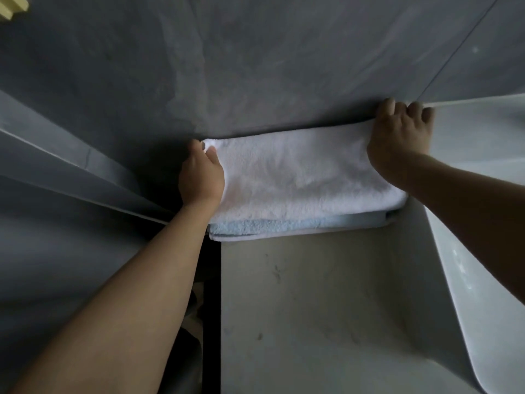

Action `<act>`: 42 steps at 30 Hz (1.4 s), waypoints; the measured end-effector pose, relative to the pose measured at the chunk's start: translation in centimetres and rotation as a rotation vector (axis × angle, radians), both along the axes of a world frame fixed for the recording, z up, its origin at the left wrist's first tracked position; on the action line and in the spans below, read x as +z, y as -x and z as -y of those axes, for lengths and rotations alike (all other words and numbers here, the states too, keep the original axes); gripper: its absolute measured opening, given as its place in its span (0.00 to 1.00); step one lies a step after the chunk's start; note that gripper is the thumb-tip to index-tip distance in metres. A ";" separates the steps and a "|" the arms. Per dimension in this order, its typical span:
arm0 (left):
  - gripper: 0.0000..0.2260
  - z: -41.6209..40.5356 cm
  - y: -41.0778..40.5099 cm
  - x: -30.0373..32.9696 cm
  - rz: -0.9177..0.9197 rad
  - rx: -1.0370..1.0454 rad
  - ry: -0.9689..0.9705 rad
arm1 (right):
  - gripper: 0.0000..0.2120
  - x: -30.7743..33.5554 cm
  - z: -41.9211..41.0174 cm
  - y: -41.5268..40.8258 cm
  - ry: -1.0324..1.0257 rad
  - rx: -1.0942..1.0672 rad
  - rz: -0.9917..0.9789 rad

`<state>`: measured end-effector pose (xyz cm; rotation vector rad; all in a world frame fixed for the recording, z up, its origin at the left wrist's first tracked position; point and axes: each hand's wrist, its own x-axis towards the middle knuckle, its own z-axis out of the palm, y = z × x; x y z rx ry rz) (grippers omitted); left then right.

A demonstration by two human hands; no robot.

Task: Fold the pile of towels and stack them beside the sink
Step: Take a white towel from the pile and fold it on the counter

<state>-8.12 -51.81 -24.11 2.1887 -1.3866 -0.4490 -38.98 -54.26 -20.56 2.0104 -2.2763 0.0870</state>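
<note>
Grey tiled wall (255, 52) fills the top of the head view, with one thin grout line running down toward the sink (483, 172) at the right edge. Left of the sink lies a pale counter (312, 308), lightly marked and bare across its near part. At the far end of the counter, against the wall and just left of the sink rim, sits a stack of folded towels. On top is a white towel (306, 172), lying flat and wide; under it a blue towel (270, 224) shows along the near edge, and below that a thin pale edge of another layer shows, though what it belongs to cannot be told.

Left hand (202, 173) rests on the white towel's end farthest from the sink, fingers curled over the far corner and pinching the cloth there. Right hand (399, 137) lies on the end nearest the sink, palm down, fingers bent over the towel's back edge against the wall, gripping that edge. Both bare forearms reach in from the near side. Left of the counter a dark gap drops away, and beyond it a grey angled panel (56, 155) slopes off. A small yellow object (11, 5) shows in the top corner farthest from the sink.
</note>
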 end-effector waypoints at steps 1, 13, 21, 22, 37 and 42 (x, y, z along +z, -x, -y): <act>0.16 0.0 0.0 0.0 -0.004 0.012 -0.004 | 0.20 -0.1 -0.1 -0.2 0.014 -0.008 0.019; 0.16 -6.4 -1.8 0.6 -0.133 0.020 -0.171 | 0.32 -5.2 -4.6 -3.9 -0.239 0.289 0.221; 0.12 -6.8 -1.6 1.5 0.088 -0.001 -0.205 | 0.35 -5.5 -4.6 -2.8 -0.237 0.297 0.149; 0.11 -6.8 -1.2 1.6 0.198 0.007 -0.176 | 0.36 -5.4 -4.5 -2.7 -0.236 0.295 0.143; 0.28 -4.0 6.7 -3.6 0.488 -0.613 -0.095 | 0.31 -6.8 -4.3 -2.7 -0.111 0.373 0.172; 0.28 -4.3 3.6 -4.2 0.551 -0.549 -0.137 | 0.30 -7.7 -4.4 -2.6 -0.011 0.386 0.166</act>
